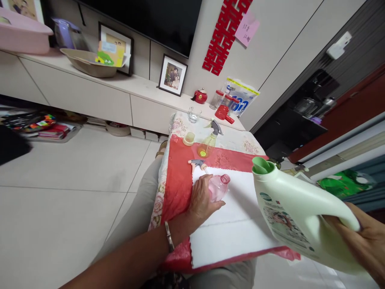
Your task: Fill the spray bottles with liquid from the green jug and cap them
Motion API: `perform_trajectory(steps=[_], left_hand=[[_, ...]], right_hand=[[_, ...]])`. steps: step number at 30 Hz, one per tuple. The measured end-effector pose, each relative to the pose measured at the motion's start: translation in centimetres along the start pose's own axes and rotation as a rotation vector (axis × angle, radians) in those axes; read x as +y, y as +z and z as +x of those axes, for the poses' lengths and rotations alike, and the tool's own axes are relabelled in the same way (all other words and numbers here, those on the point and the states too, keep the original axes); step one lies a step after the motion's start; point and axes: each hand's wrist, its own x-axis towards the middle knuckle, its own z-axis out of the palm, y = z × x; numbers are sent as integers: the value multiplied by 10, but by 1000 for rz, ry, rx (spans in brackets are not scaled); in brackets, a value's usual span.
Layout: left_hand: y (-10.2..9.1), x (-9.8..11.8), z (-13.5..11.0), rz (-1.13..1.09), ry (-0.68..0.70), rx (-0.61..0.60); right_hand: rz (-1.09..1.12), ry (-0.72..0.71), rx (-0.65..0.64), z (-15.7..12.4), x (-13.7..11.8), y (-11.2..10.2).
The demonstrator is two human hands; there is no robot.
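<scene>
My left hand is wrapped round a small pink see-through bottle with an uncapped neck, standing on a white cloth. My right hand grips the handle of a large pale green detergent jug, tilted with its open green spout pointing towards the pink bottle, a little to its right and above. A grey spray head lies on the cloth just behind the pink bottle.
A red cloth covers the small table. On it stand a yellow spray bottle, a small yellow cup and a glass. A low cabinet with picture frames, jars and a red teapot runs behind.
</scene>
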Motion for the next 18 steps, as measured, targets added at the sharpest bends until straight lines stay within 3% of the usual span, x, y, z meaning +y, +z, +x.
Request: perform_trajectory(steps=[7, 18], left_hand=[[-2, 0, -1, 20, 22, -12], [-1, 2, 0, 29, 33, 2]], right_hand=[[-97, -65, -177, 12, 12, -4], [-324, -113, -291, 31, -5, -17]])
